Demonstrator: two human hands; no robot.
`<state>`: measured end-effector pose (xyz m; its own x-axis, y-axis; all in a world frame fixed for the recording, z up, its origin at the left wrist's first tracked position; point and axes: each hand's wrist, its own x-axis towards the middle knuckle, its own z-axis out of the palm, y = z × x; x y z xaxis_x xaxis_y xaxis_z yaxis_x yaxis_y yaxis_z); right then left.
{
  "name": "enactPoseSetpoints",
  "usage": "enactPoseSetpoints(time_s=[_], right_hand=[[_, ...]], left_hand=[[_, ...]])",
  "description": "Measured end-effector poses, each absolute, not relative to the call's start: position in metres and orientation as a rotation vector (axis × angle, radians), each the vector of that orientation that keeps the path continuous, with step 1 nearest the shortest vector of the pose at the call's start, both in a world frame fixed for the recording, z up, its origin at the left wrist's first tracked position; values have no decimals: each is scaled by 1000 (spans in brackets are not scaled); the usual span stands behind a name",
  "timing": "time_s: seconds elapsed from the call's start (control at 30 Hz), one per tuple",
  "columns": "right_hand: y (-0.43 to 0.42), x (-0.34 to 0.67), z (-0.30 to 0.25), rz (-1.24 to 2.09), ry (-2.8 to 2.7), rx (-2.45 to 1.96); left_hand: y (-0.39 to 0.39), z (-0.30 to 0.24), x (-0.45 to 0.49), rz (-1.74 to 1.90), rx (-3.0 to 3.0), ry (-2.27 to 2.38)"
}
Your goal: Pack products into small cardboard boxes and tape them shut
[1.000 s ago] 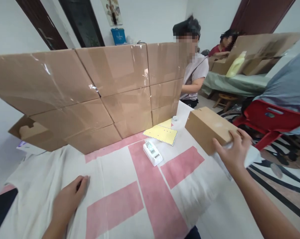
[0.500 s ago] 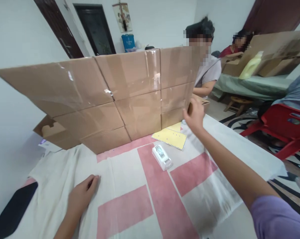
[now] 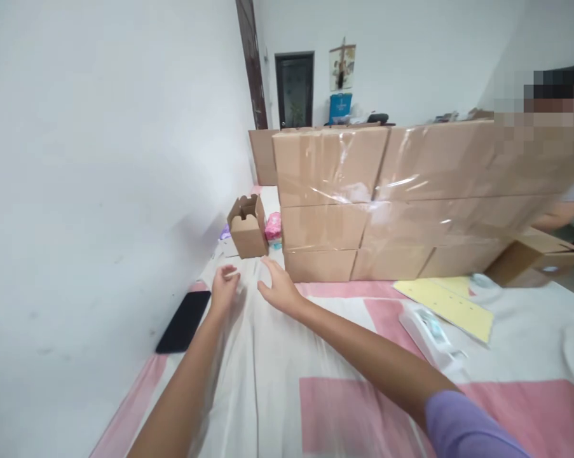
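Lying between wall (image 3: 124,178) and cardboard partition (image 3: 327,226), cloth strip (image 3: 255,337) gives narrow room; left hand (image 3: 224,287) and right hand (image 3: 279,289) apart, fingers loosely parted; cardboard box (image 3: 249,239) stands just beyond both.

Free passage over the cloth (image 3: 272,356), between wall (image 3: 100,159) and cardboard partition (image 3: 401,222), meets the small open box (image 3: 248,238).

Surface: we've got pink-and-white cloth (image 3: 334,413)
Left: black slab (image 3: 184,321), open brown carton (image 3: 249,240)
Back: taped brown-cardboard partition (image 3: 325,226)
Right: oblong white device (image 3: 424,334), yellow sheet (image 3: 446,310)
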<state>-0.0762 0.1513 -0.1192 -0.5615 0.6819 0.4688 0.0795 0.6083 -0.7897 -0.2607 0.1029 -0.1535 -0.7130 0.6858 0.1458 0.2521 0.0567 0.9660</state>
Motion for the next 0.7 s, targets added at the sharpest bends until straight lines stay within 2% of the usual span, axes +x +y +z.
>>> enactPoseSetpoints(time_s=[0.2, 0.4, 0.57, 0.7], right_hand=[[229, -179, -128, 1054, -1732, -795], [263, -203, -142, 1032, -1710, -813], [242, -181, -135, 1098, -1819, -691], [179, -141, -114, 1175, -1997, -368]], left_hand=[[194, -154, -349, 2033, 722, 1999], [230, -180, -376, 2111, 759, 1940], [201, -166, -371, 2253, 678, 1978], [124, -136, -351, 2321, 645, 1978]])
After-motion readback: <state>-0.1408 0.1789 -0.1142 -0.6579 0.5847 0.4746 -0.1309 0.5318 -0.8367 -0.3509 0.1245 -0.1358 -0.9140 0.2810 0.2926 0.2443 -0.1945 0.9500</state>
